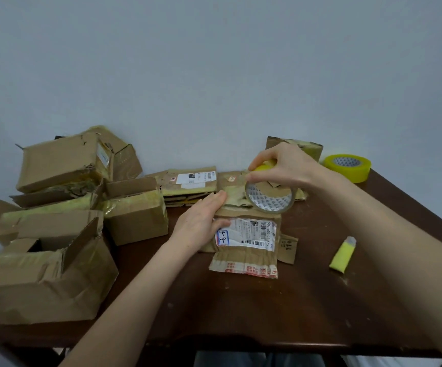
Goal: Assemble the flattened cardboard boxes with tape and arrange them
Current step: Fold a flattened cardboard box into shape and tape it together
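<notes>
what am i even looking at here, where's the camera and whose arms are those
There is no machine here, just a person working with bare hands. The single picture comes from a camera worn on their head, looking forward and down, so the arms reach in from the bottom. The left hand presses flat on a small cardboard box with a shipping label. The right hand grips a roll of tape over it. On the brown table there are also built boxes on the left, flattened boxes at the back, a spare tape roll and a small yellow tool, maybe a cutter.
</notes>
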